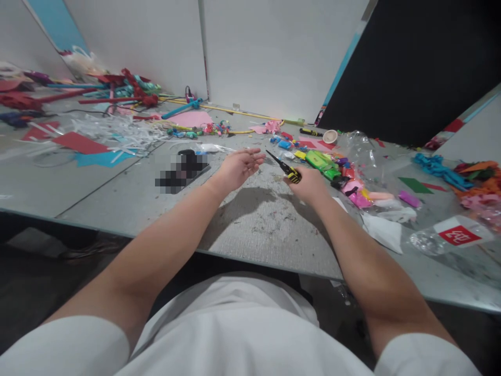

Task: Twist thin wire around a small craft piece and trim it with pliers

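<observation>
Left hand, loosely open and seemingly empty, and right hand, wrapped round a pointed tool, are both over the middle of the surface. That tool looks light and stiff, best gripped by its black-and-yellow handle, clear of the slender tip.

Before you spreads the tabletop, with wall panels behind it. Your left hand is over its middle, a pixelated object lying to the left and paper strips farther left. Your right hand has a hand tool in it, between the two hands. Packets lie right of that hand, a cup behind them; a bottle lies far right, near the front edge.
</observation>
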The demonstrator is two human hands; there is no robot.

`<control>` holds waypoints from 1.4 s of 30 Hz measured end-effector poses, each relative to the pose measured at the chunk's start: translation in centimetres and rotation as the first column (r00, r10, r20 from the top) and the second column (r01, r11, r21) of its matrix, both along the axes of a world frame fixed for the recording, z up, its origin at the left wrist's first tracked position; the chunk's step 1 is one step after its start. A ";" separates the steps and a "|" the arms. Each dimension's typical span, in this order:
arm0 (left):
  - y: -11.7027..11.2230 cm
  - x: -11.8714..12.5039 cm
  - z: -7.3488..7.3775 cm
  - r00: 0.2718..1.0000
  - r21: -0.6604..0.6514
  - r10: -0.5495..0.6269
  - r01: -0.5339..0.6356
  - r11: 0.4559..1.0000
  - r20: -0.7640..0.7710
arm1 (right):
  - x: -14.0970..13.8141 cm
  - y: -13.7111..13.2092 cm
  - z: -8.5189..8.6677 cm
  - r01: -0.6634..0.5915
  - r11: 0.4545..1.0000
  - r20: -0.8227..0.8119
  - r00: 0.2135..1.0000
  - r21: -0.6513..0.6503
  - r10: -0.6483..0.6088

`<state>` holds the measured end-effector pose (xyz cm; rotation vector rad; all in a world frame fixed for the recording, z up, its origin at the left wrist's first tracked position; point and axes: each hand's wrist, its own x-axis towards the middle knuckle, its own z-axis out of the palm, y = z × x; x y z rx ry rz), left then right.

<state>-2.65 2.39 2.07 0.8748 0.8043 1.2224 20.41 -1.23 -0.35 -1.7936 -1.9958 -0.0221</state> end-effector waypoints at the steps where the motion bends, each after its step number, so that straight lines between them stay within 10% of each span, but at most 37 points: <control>1: 0.0 0.0 0.0 1.000 -0.005 0.009 -0.009 1.000 -0.003 | 0.1 0.0 0.1 0.005 1.000 -0.009 1.000 0.006 -0.005; 20: -0.1 0.1 0.0 0.950 0.057 0.137 -0.126 0.990 -0.282 | 0.8 0.1 0.0 -0.132 0.965 0.007 0.991 0.226 0.134; 42: 0.3 0.1 -0.7 0.912 0.383 0.262 -0.130 0.915 -0.315 | -0.1 -0.7 0.6 -0.070 0.998 0.191 0.979 0.008 0.067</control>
